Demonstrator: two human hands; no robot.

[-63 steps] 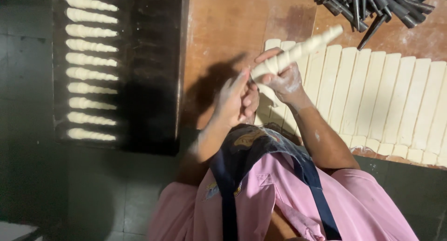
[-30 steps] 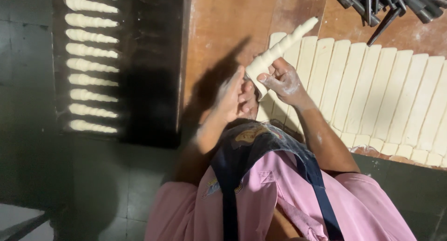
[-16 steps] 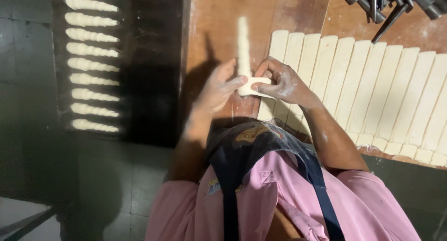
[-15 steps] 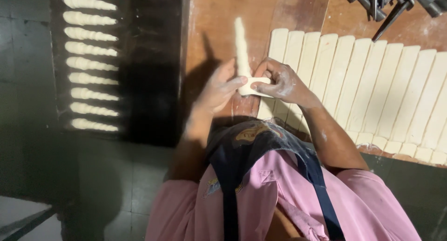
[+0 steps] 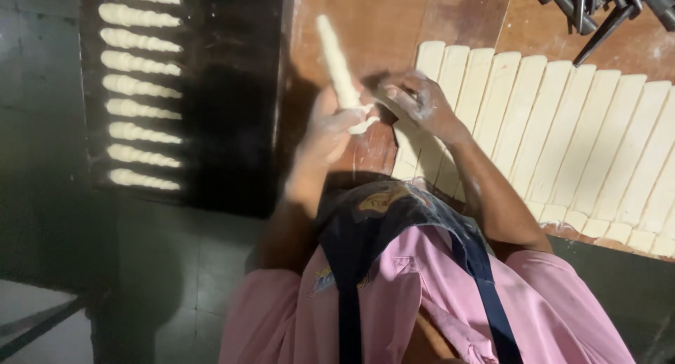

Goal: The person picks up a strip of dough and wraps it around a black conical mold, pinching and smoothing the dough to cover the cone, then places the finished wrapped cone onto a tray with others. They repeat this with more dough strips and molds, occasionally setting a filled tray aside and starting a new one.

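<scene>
A long cone of dough (image 5: 336, 62), pale and tapering to a point at its far end, stands nearly upright above the brown wooden table (image 5: 380, 20), leaning a little to the left. Its thick lower end is pinched in the left hand (image 5: 330, 128), whose fingers are curled closed around it, with a small loose tail of dough sticking out to the right of the grip. The right hand (image 5: 415, 104) hovers just beside that end, floury, fingers bent and partly spread, holding nothing that can be made out; whether its fingertips touch the dough tail cannot be told because of blur. Under and to the right of the right hand lies a row of flat dough strips (image 5: 562, 132), laid side by side and touching, running slantwise across the table towards the right edge of the view. At the top right corner lies a heap of dark metal cone moulds (image 5: 598, 5), well apart from the hands. To the left of the table sits a dark tray (image 5: 225, 125) carrying a column of finished dough-wrapped cones (image 5: 137, 97), lying parallel, one below the other. In the foreground the person's pink shirt (image 5: 422, 294) and dark blue apron straps (image 5: 348, 280) fill the lower view.
</scene>
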